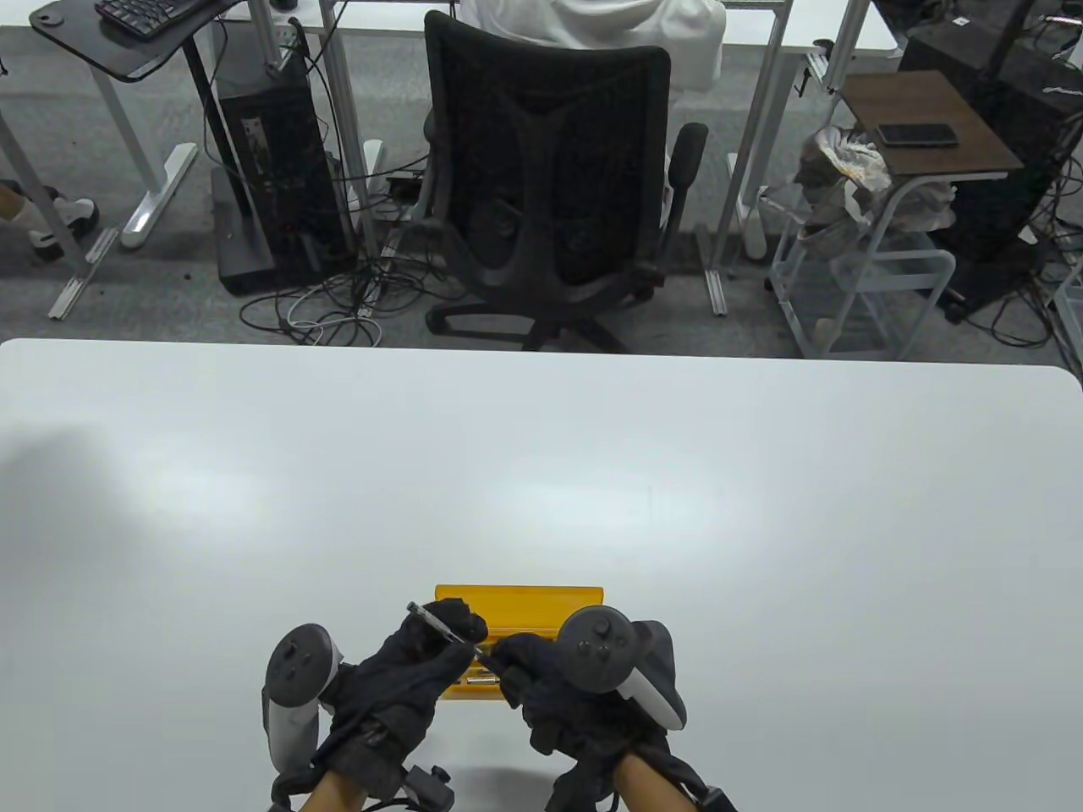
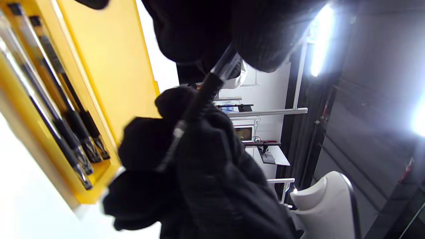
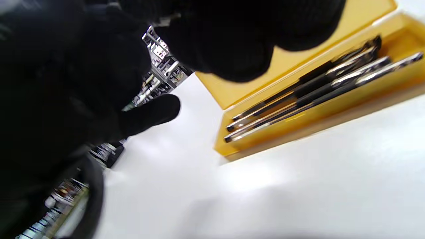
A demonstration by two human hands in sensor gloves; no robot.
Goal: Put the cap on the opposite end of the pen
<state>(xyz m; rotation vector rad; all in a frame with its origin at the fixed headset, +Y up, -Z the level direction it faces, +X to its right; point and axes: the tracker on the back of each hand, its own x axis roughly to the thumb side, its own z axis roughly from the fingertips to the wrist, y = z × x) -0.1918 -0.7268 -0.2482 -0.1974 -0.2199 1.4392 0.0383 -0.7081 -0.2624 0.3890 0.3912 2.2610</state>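
The white surface [image 1: 541, 474] carries a yellow case [image 1: 518, 599] at its near edge, open so that the spare pens [image 3: 308, 96] lie in a row inside. Above the case, the left hand [image 1: 406, 668] grips the pen [image 1: 440, 624] around its barrel and holds it tilted, probably to keep it steady for capping. The right hand [image 1: 541, 677] has its fingers curled around the pen's near right end, most likely on the cap, but I cannot see the cap itself
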